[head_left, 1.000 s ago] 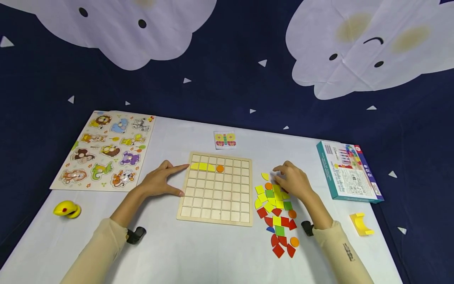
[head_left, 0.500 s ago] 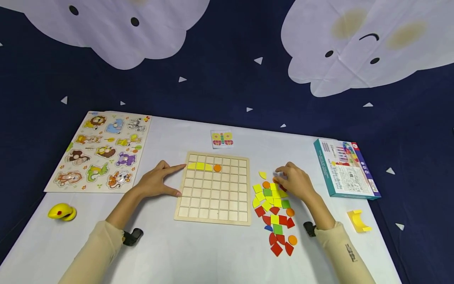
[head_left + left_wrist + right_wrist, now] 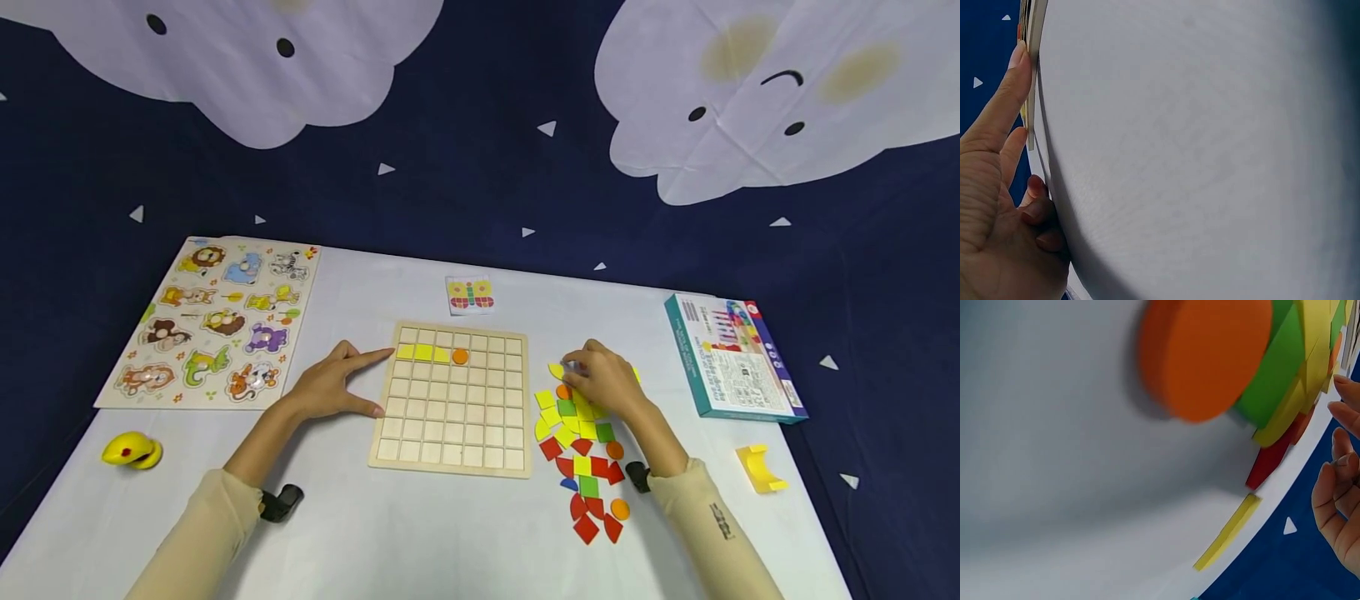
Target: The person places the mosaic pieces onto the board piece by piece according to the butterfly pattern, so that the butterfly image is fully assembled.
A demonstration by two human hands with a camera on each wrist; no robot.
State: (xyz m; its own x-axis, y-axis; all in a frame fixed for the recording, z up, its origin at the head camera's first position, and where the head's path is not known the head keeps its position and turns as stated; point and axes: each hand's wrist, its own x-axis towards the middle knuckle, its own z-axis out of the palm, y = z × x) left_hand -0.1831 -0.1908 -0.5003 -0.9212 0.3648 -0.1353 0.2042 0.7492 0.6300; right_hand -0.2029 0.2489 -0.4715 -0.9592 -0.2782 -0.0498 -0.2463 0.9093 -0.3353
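Note:
In the head view, my left hand [image 3: 333, 383] lies at the left edge of a wooden grid board [image 3: 453, 474]. Its index finger and thumb spread apart against that edge; in the left wrist view the other fingers are curled loosely. On the board, three yellow pieces [image 3: 423, 352] and an orange disc [image 3: 460, 357] sit in one row. My right hand [image 3: 609, 380] hovers above the far end of the loose pieces, fingertips beside a yellow quarter-circle piece [image 3: 555, 370]. Its fingers [image 3: 1336, 494] bend loosely in the right wrist view, with nothing visibly held.
Loose red, yellow, green, orange and blue pieces [image 3: 588, 487] lie right of the board. A butterfly pattern card [image 3: 470, 295] is behind it. An animal puzzle [image 3: 213, 333] and yellow toy [image 3: 132, 450] stand left; a box [image 3: 735, 358] and curved yellow block [image 3: 761, 468] stand right.
My right hand has moved left towards the yellow quarter-circle piece, uncovering a yellow piece on its right side. The left hand stays at the board's edge.

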